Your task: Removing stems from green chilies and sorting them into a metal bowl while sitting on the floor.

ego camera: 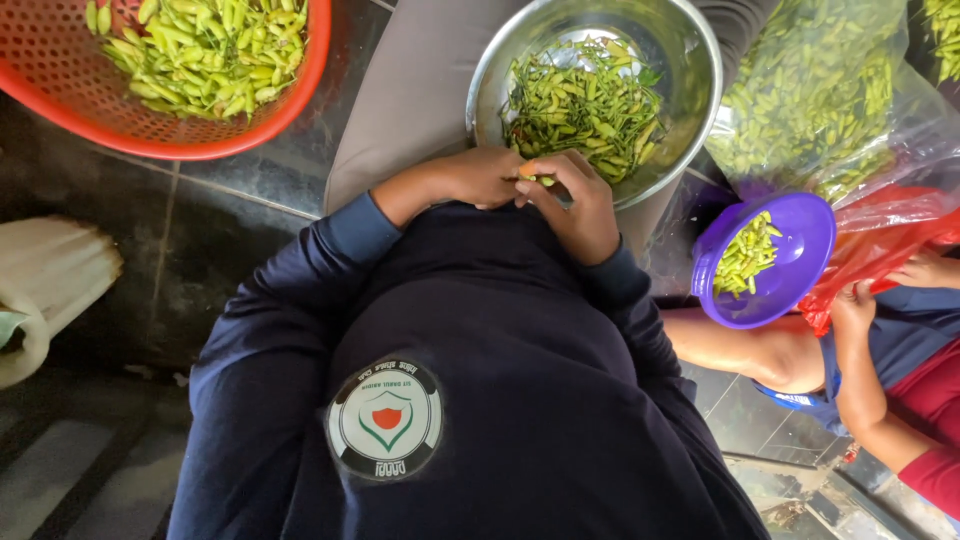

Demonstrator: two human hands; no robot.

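Both hands, left hand (478, 177) and right hand (575, 205), pinched one small, light, likely brittle green chili (537, 180), best gripped near its stem, just below the steel bowl (700, 100).

Top: dark navy long-sleeved shirt
Sleeves: pushed back a little from both wrists
Badge: round chest emblem, white ring, shield inside (red and green)
Legs: grey cloth over the lap

Green chillies (585, 105) heaped in a shiny silver bowl (690, 60). More pale green ones fill a red-orange mesh basket (300, 75) and a bright purple bowl (800, 245). Navy blue sleeve (290, 300), a white, green and red round badge (386, 420), dark grey floor (230, 200) tiles, red plastic bag (890, 235).
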